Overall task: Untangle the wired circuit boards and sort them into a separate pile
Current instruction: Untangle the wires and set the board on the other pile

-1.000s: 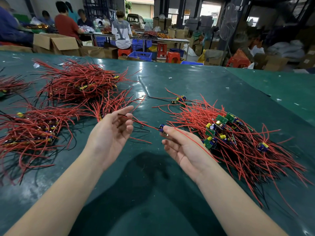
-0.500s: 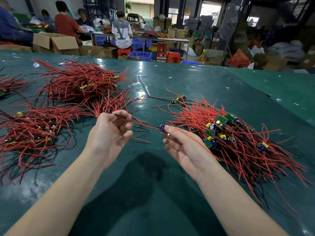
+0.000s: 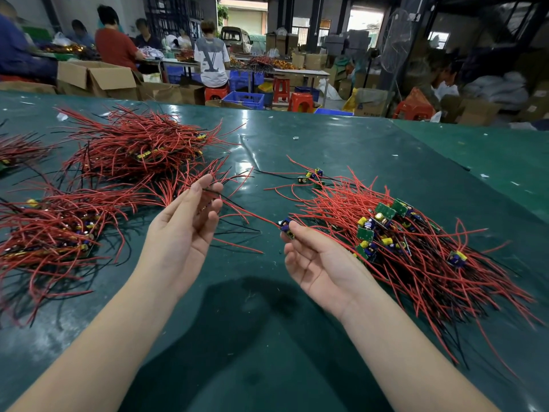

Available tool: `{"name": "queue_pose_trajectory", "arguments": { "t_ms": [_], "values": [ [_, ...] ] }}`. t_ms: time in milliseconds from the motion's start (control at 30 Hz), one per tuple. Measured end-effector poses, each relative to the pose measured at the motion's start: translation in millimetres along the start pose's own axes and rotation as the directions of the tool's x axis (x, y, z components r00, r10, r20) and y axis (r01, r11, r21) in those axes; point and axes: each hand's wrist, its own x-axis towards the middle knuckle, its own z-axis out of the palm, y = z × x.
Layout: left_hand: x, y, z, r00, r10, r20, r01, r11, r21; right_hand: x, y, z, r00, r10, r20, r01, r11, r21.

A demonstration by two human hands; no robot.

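Between the piles, right hand point(image 3: 319, 263) pinches one small blue-and-yellow circuit board point(image 3: 285, 226) at fingertips; left hand point(image 3: 185, 230), fingers loosely extended, holds its thin red and black wires point(image 3: 237, 208). Combed red-wire bundles point(image 3: 130, 150) lie left; big tangled red-wired green-board heap point(image 3: 401, 242) right remains, so roughly midway.

red wires point(image 3: 421, 272), green boards point(image 3: 385, 210), dark green table point(image 3: 356, 150).

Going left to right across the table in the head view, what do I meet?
Near-left wire pile → left hand → small board pinched by right hand → green-board tangle.
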Motion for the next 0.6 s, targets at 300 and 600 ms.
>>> {"name": "queue_pose_trajectory", "arguments": {
  "t_ms": [300,600],
  "values": [
    [-1.2,4.2,-2.4,0.984,-0.177,-0.004,0.177,0.984,-0.019,3.5,-4.6,-3.6,0.997,-0.072,0.005,0.072,0.996,-0.051],
    [0.7,7.4,-5.4,0.937,-0.337,-0.087,0.328,0.939,-0.106,6.1,-7.8,-5.7,0.979,-0.202,0.019,0.201,0.956,-0.215]
  ]
}}
